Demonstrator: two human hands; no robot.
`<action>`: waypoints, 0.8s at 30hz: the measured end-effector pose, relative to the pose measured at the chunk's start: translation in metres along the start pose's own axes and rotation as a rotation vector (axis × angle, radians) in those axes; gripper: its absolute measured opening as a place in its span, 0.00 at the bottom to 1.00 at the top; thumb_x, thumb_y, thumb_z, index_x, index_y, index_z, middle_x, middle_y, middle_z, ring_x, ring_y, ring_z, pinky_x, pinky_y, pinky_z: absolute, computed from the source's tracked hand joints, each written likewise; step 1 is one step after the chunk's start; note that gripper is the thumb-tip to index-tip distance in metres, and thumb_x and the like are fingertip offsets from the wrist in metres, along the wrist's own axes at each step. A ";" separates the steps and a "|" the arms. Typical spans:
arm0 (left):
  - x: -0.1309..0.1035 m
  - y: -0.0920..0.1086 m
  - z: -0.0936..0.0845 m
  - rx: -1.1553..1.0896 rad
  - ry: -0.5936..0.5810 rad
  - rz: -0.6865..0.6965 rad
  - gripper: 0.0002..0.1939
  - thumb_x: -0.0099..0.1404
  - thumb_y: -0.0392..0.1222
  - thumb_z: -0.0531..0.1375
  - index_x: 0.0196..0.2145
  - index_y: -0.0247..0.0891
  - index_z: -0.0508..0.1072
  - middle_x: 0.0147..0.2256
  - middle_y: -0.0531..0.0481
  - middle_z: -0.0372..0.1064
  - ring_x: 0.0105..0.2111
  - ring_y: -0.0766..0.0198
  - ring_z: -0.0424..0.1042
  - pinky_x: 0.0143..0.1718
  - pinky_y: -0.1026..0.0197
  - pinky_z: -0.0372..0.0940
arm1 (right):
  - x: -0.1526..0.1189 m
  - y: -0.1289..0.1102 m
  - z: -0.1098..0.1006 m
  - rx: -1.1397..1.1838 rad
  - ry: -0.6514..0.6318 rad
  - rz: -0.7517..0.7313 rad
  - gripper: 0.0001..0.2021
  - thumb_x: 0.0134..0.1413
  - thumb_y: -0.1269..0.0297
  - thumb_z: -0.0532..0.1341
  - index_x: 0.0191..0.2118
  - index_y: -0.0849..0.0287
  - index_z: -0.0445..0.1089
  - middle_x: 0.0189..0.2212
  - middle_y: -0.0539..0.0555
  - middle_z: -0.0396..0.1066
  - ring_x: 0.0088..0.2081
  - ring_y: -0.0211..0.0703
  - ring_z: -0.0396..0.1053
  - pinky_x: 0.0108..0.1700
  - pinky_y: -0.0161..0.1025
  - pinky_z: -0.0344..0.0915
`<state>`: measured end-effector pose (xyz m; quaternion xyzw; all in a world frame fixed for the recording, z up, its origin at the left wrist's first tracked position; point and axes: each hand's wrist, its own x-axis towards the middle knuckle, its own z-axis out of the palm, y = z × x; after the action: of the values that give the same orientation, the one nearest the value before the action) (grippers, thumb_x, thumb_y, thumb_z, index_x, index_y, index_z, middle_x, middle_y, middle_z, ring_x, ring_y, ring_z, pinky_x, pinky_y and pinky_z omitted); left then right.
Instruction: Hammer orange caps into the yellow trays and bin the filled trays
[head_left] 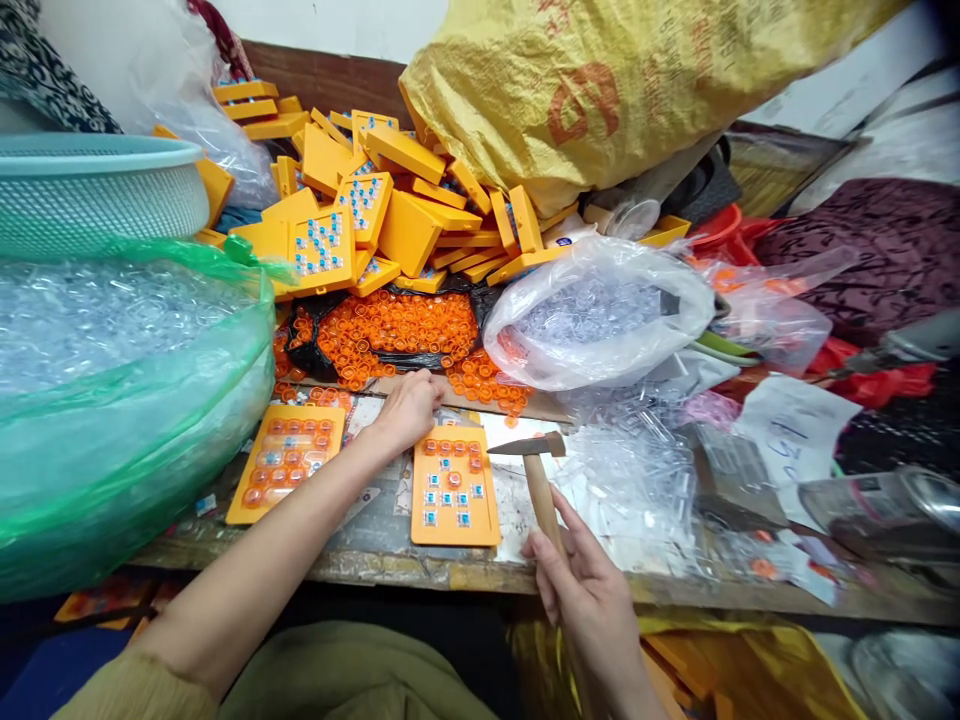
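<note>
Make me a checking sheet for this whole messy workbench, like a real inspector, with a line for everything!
Surface: bench, worn front edge, papers and bits lying on it.
Work things: front panel, only some of its blue pieces capped orange; left panel, partly behind the forearm; hammer, wooden handle.
Clutter: jumbled panel heap; loose orange pieces spilling forward; white bag of clear pieces.
Hands: right hand grips the hammer; left hand is by the orange pieces, whether holding one is hidden.
Cables: nothing seen for certain.
Surroundings: yellow sack behind; blue basket and green bag at left.
</note>
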<state>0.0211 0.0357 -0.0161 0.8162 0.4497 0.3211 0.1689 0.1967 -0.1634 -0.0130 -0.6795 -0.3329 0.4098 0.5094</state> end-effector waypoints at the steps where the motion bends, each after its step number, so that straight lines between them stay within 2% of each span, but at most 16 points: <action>1: -0.008 0.007 -0.006 0.002 -0.027 0.005 0.06 0.63 0.32 0.58 0.37 0.33 0.74 0.34 0.46 0.72 0.35 0.61 0.72 0.39 0.56 0.70 | -0.001 0.002 -0.001 -0.028 -0.005 -0.021 0.31 0.53 0.52 0.63 0.62 0.56 0.60 0.25 0.50 0.73 0.14 0.30 0.57 0.13 0.29 0.58; 3: -0.031 0.022 -0.017 -0.014 -0.053 -0.004 0.12 0.60 0.28 0.57 0.42 0.32 0.74 0.34 0.45 0.73 0.35 0.59 0.73 0.39 0.56 0.70 | -0.005 0.005 -0.006 -0.118 -0.008 -0.102 0.28 0.54 0.54 0.62 0.60 0.55 0.63 0.29 0.52 0.76 0.18 0.36 0.67 0.17 0.32 0.66; 5: -0.060 0.037 -0.026 -0.097 -0.034 -0.056 0.16 0.62 0.31 0.57 0.48 0.32 0.71 0.36 0.44 0.73 0.35 0.60 0.73 0.39 0.57 0.70 | -0.008 0.006 -0.009 -0.234 -0.010 -0.226 0.24 0.55 0.56 0.61 0.58 0.54 0.66 0.37 0.55 0.78 0.30 0.45 0.76 0.28 0.38 0.75; 7: -0.088 0.048 -0.029 -0.143 -0.024 -0.100 0.18 0.62 0.34 0.58 0.51 0.33 0.69 0.35 0.45 0.73 0.35 0.60 0.73 0.39 0.57 0.71 | -0.012 0.003 -0.010 -0.344 -0.042 -0.368 0.21 0.56 0.59 0.61 0.55 0.54 0.69 0.45 0.55 0.76 0.43 0.50 0.76 0.41 0.42 0.76; 10: -0.113 0.055 -0.024 -0.179 0.009 -0.158 0.20 0.61 0.34 0.58 0.52 0.35 0.68 0.33 0.48 0.73 0.33 0.61 0.73 0.38 0.58 0.71 | -0.016 -0.006 -0.005 -0.451 -0.153 -0.571 0.21 0.57 0.66 0.59 0.57 0.53 0.67 0.51 0.53 0.72 0.49 0.48 0.72 0.51 0.40 0.70; 13: -0.118 0.053 -0.016 -0.233 0.057 -0.207 0.22 0.60 0.34 0.59 0.53 0.38 0.67 0.33 0.49 0.73 0.30 0.63 0.72 0.35 0.60 0.71 | -0.017 -0.013 0.001 -0.551 -0.271 -0.681 0.25 0.59 0.71 0.56 0.61 0.50 0.60 0.52 0.52 0.71 0.50 0.45 0.72 0.50 0.36 0.70; 16: -0.115 0.050 -0.012 -0.329 0.078 -0.265 0.24 0.58 0.32 0.60 0.54 0.38 0.67 0.32 0.51 0.73 0.28 0.66 0.71 0.33 0.63 0.71 | -0.019 -0.016 0.001 -0.657 -0.354 -0.693 0.26 0.60 0.72 0.55 0.63 0.49 0.57 0.52 0.53 0.72 0.49 0.44 0.73 0.48 0.34 0.71; 20: -0.117 0.049 -0.010 -0.436 0.076 -0.317 0.24 0.57 0.33 0.62 0.53 0.38 0.69 0.32 0.52 0.73 0.27 0.68 0.71 0.32 0.66 0.71 | -0.021 -0.018 -0.003 -0.653 -0.336 -0.699 0.26 0.61 0.72 0.53 0.64 0.49 0.55 0.52 0.55 0.71 0.50 0.45 0.72 0.47 0.34 0.71; 24: -0.117 0.044 -0.017 -0.478 -0.001 -0.375 0.26 0.56 0.36 0.64 0.53 0.35 0.68 0.31 0.51 0.74 0.25 0.68 0.71 0.30 0.65 0.71 | -0.019 -0.013 -0.006 -0.644 -0.372 -0.597 0.23 0.61 0.69 0.54 0.61 0.48 0.61 0.51 0.53 0.72 0.49 0.44 0.73 0.47 0.33 0.71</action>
<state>-0.0084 -0.0867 -0.0219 0.6561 0.5041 0.3809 0.4127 0.1928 -0.1794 0.0045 -0.5926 -0.7091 0.2362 0.3003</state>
